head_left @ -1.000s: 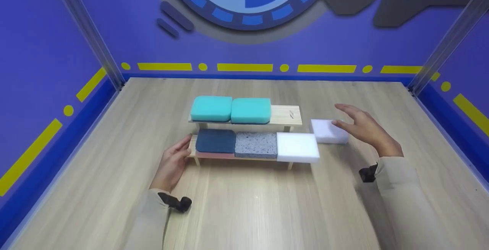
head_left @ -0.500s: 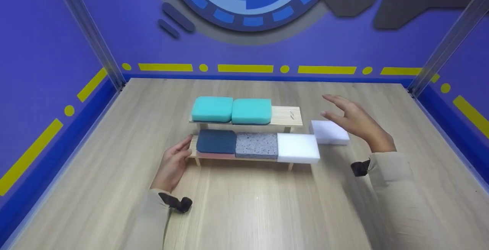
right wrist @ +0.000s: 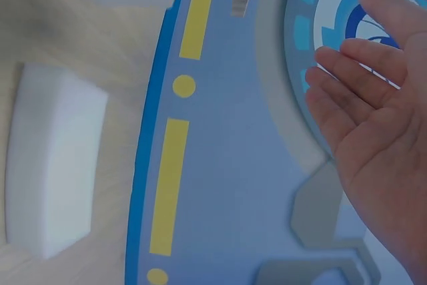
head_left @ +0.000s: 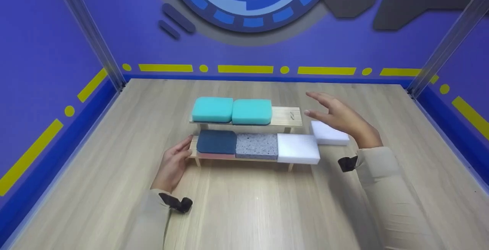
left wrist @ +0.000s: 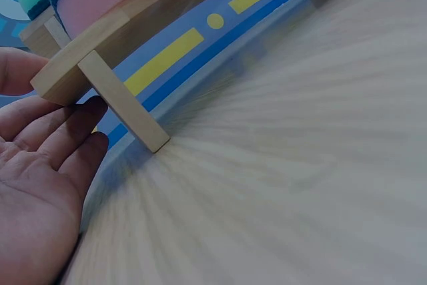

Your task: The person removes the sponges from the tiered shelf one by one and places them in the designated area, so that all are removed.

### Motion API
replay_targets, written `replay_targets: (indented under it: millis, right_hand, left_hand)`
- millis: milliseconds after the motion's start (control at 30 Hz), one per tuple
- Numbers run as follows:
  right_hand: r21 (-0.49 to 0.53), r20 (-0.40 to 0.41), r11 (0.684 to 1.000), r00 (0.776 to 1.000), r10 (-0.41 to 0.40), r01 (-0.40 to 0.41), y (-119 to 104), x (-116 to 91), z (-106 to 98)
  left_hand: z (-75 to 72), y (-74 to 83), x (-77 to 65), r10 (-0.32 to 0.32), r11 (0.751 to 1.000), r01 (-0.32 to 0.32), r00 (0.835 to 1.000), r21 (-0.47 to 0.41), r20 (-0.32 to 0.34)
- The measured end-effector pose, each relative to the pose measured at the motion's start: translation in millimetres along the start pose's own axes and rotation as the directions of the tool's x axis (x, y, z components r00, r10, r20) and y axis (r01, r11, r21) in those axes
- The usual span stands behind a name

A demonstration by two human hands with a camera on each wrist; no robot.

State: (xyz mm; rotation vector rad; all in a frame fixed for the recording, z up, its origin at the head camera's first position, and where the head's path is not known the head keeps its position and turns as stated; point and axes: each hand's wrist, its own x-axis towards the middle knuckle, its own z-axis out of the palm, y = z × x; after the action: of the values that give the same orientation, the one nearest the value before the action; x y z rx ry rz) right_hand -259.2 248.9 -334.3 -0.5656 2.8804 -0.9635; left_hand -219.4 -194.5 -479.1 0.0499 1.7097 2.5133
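Observation:
My left hand (head_left: pixel 172 168) grips the left end of a wooden rack's front plank (left wrist: pixel 70 71), with the thumb on one side and fingers beneath. On that plank sit a dark-faced sponge with a pink body (head_left: pixel 216 142), a speckled grey sponge (head_left: pixel 256 145) and a white sponge (head_left: pixel 298 148), side by side. Two turquoise sponges (head_left: pixel 212 109) fill the left and middle of the back plank (head_left: pixel 286 116), whose right end is bare. My right hand (head_left: pixel 340 118) is in the air just right of that end, fingers spread and holding nothing.
Another white sponge (head_left: pixel 330 133) lies on the table right of the rack, partly under my right forearm's line in the head view. The wooden table (head_left: pixel 244 208) is bounded by blue panels (head_left: pixel 252 57) at the back and sides.
My right hand has moved left and slightly away from me, from over the loose white sponge toward the back plank's right end. The left hand and the rack have stayed put.

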Motion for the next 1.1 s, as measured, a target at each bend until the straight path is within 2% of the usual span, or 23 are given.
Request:
replay_targets:
  millis: [333, 567, 867, 1100]
  right_hand:
    - [-0.008, 0.086, 1.000, 0.996, 0.002, -0.001, -24, 14, 13]
    - [0.014, 0.127, 1.000, 0.992, -0.029, 0.027, -41, 23, 25]
    - [0.035, 0.157, 0.998, 0.986, -0.059, 0.054, -58, 34, 40]
    - [0.012, 0.170, 0.998, 0.983, -0.066, 0.065, -68, 42, 50]
  left_hand:
    - [-0.3, -2.7, -1.3, -0.020, 1.000, 0.020, 1.000, 0.011, 0.004]
    - [0.4, -4.0, -0.4, -0.042, 0.999, 0.042, 0.999, 0.017, -0.016]
    - [-0.5, -2.5, -0.3, -0.039, 0.999, 0.039, 0.999, 0.012, -0.019]
    - [-1.0, -1.0, 0.3, -0.031, 0.999, 0.031, 0.999, 0.014, -0.019]
